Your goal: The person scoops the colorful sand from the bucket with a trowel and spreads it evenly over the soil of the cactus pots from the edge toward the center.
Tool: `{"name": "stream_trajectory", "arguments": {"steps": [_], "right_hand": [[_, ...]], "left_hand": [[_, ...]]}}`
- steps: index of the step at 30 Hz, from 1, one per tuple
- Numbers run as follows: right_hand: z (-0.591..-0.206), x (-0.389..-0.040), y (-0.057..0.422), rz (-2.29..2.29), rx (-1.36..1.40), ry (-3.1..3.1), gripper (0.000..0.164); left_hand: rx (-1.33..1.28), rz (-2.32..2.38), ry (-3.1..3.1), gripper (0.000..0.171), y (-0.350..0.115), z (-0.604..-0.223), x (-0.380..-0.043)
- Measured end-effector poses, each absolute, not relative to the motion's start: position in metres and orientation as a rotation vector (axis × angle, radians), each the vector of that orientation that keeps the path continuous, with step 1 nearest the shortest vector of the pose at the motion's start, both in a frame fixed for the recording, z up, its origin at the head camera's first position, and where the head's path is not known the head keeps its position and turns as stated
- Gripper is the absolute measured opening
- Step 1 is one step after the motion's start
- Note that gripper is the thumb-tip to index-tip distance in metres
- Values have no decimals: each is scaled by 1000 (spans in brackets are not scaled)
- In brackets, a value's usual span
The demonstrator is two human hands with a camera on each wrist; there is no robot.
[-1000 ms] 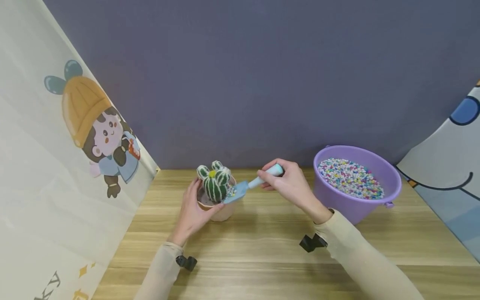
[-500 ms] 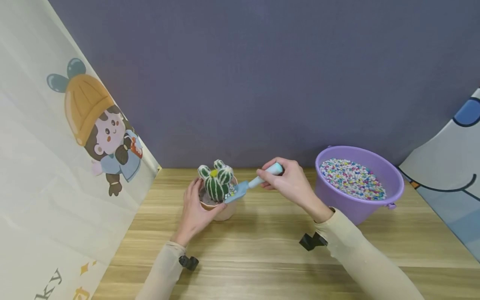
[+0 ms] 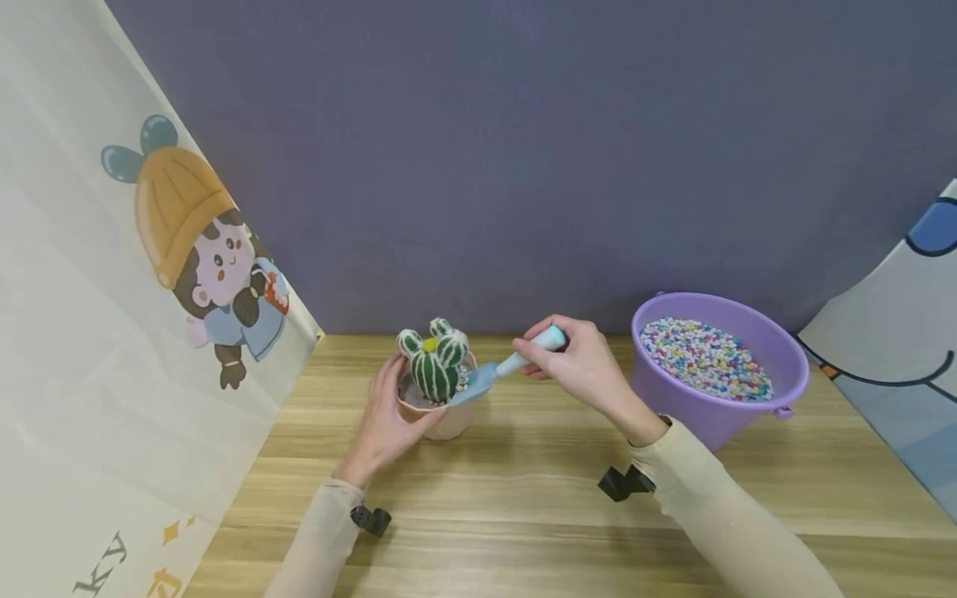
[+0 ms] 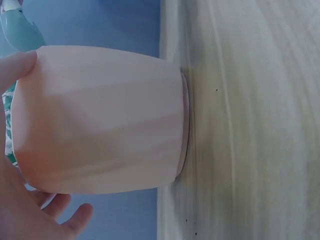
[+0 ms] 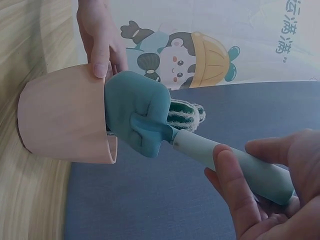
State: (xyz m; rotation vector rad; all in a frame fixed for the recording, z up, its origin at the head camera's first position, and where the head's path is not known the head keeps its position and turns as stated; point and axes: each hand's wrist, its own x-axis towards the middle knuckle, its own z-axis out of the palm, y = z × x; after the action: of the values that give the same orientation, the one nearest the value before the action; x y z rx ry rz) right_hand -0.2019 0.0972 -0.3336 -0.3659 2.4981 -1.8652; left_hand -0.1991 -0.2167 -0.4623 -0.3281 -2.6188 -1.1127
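A green cactus with white stripes and a yellow spot (image 3: 434, 378) stands in a pale pink flower pot (image 3: 451, 425) on the table. My left hand (image 3: 383, 422) grips the pot by its rim, thumb on the near side and fingers on the far side. In my right hand (image 3: 586, 370) is a small blue trowel (image 5: 137, 112), held by its pale handle. The trowel's blade is tilted down over the pot's right rim, beside the cactus. Small coloured beads (image 3: 464, 379) lie between blade and cactus. In the left wrist view, the pot hides most of the cactus.
To the right stands a purple bucket (image 3: 695, 423) with many multicoloured beads (image 3: 706, 357) inside. A dark blue-grey wall (image 3: 478, 183) rises behind the wood-grain table (image 3: 508, 515). Printed cartoon panels border the left and right sides. A few dark specks dot the tabletop near the pot.
Fewer beads show on the trowel's blade than a second ago. Both hands keep their hold, with the trowel hardly moving at the rim. The whole view has shifted slightly.
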Motion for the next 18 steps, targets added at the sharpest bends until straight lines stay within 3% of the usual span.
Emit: {"name": "stream_trajectory", "arguments": {"steps": [18], "right_hand": [[-331, -202, 95, -1828, -378, 2512, 25]], "left_hand": [[-222, -975, -2582, 116, -205, -462, -193]]}}
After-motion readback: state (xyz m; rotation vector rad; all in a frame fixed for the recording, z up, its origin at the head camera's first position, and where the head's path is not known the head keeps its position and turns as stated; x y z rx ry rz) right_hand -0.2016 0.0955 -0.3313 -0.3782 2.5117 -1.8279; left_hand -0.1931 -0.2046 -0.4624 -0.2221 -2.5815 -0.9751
